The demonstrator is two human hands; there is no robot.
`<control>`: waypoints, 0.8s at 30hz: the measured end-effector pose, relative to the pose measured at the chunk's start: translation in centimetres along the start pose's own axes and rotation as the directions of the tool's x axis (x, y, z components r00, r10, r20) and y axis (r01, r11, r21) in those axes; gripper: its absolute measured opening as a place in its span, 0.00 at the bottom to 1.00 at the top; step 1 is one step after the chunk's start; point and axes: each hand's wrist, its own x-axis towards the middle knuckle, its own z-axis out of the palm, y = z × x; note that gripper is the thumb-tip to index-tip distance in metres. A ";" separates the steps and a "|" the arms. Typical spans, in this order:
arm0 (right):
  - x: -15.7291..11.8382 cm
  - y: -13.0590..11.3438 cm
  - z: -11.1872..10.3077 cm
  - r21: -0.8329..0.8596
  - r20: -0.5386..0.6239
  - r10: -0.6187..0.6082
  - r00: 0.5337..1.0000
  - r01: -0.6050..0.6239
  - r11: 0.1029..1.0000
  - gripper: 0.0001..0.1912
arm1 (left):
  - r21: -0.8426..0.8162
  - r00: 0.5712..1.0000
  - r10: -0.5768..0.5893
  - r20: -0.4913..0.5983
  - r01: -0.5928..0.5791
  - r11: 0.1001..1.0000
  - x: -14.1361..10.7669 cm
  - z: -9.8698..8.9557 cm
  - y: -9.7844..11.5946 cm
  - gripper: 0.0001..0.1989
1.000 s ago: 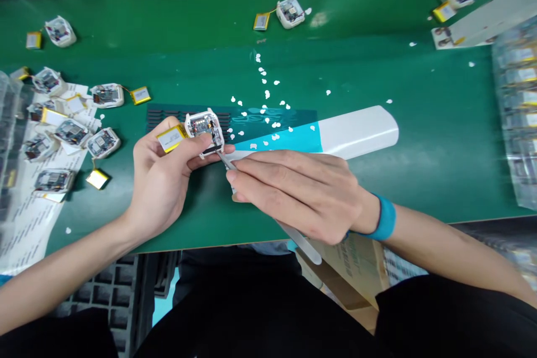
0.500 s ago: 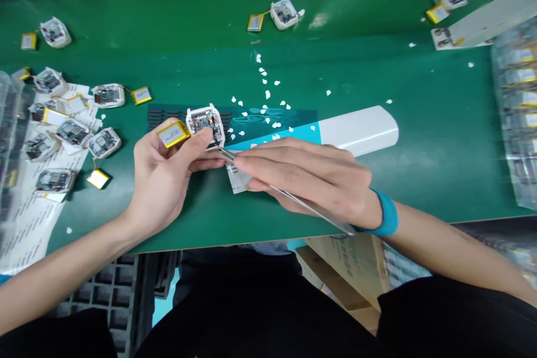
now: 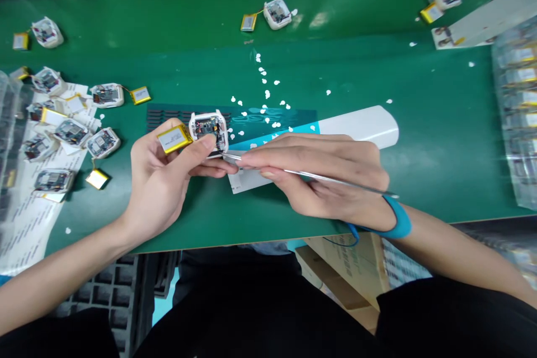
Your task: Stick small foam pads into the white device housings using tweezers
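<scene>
My left hand (image 3: 161, 179) holds a white watch case (image 3: 228, 130) with its circuit board facing up, the thumb pressing on the lower part. A yellow-edged battery (image 3: 174, 139) lies at the case's left side, across my fingers. My right hand (image 3: 331, 173) is closed around slim metal tweezers (image 3: 335, 180). Their tip touches or nearly touches the lower right corner of the case; what lies at the tip is too small to make out. A blue wrist strap (image 3: 400, 221) circles my right wrist.
Several opened watch cases (image 3: 54, 180) with batteries lie at the left, another case (image 3: 277, 13) at the back. Small white stickers (image 3: 267, 94) dot the green mat. A white and blue strip (image 3: 356, 126) lies under my right hand. A clear tray (image 3: 514, 123) stands at right.
The watch case has tilted and shifted slightly down and right in my left hand. My right hand has turned, so the rear end of the tweezers has swung up and to the right.
</scene>
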 end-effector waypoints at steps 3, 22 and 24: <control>0.1 0.2 0.0 0.017 -0.022 0.004 1.000 -0.004 1.000 0.09 | 0.012 1.000 0.013 -0.013 -0.012 1.000 0.3 0.0 -0.1 0.15; 0.0 2.6 0.1 -0.108 -0.122 -0.244 0.962 0.231 0.967 0.17 | 0.812 0.957 0.283 -0.069 -0.110 0.573 15.5 -9.8 7.8 0.07; 0.1 2.7 0.1 -0.128 -0.116 -0.260 0.959 0.245 0.961 0.16 | 0.799 0.939 0.321 -0.123 -0.099 0.593 15.9 -12.0 9.7 0.08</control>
